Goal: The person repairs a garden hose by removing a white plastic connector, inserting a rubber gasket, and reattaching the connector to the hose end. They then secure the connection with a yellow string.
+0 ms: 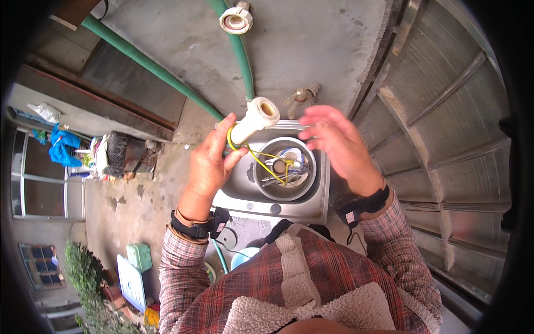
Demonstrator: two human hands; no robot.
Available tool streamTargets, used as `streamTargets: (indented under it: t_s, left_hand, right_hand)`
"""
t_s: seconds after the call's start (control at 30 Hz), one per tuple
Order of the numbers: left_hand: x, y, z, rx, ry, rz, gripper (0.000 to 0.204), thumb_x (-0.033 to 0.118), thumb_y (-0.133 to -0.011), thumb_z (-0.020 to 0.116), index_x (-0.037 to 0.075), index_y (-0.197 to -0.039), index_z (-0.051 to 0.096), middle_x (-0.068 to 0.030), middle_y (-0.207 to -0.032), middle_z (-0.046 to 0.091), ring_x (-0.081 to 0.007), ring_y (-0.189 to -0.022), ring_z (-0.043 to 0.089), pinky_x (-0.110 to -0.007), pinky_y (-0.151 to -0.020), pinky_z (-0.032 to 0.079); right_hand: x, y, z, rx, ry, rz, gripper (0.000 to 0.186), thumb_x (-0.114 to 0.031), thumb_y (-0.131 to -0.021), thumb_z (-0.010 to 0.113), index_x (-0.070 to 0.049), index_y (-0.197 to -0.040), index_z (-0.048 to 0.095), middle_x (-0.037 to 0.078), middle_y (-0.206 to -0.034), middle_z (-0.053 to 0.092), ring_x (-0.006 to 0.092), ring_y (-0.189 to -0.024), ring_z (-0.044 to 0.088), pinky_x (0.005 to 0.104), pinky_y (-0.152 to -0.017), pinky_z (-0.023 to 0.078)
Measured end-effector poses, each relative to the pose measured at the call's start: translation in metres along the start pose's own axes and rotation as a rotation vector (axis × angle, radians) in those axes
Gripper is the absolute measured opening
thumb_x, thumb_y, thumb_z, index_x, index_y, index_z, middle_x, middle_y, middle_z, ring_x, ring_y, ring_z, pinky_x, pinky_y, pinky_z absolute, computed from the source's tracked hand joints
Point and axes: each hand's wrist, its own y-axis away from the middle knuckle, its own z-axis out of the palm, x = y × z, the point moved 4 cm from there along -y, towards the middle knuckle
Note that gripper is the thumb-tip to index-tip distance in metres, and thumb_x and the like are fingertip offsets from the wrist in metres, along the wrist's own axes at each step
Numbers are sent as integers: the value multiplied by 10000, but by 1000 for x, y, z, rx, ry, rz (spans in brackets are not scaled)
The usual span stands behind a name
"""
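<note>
My left hand [206,161] grips the lower part of a white plastic pipe fitting [251,123], its fingers and thumb on either side. The fitting's round, open end tilts up to the right. A yellow wire [258,161] loops around it near my fingers and trails down over a grey metal bowl [312,170]. Inside the bowl lie a blue-and-white dish and some metal utensils. To the right, my right hand [344,149] hovers above the bowl's edge, fingers apart and slightly blurred, holding nothing. The bowl stands in a steel sink [233,189].
Behind the sink, a brass tap [302,100] projects from the concrete wall. Green hoses [153,68] run down toward the sink, and a white threaded fitting [236,21] sits higher up. Ribbed panels [445,128] rise at the right. A light-blue basin [245,256] is below the sink.
</note>
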Motion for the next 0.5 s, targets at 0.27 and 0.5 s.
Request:
streamTargets:
  t_s: [0.27,0.5]
  left_hand:
    - [18,43,0,62,-19,64,679,371,-727,747,135,-1323,524,-81,-811,608,-260,-660,611,-353,-594,504]
    - [9,63,3,64,-10,72,649,334,-718,750,125,-1300,551,-67,-719,547,-240,-604,568,-351,-554,476]
  right_hand:
    - [-7,-14,67,-310,-229,325,335,-229,-983,480,-8,-1234,503,72,-1083,600,136,-903,599,281,-687,521]
    - [2,-1,82,-297,-111,357,299,-233,-918,596,-41,-1144,562,44,-1055,607,105,-909,582,259,-701,517]
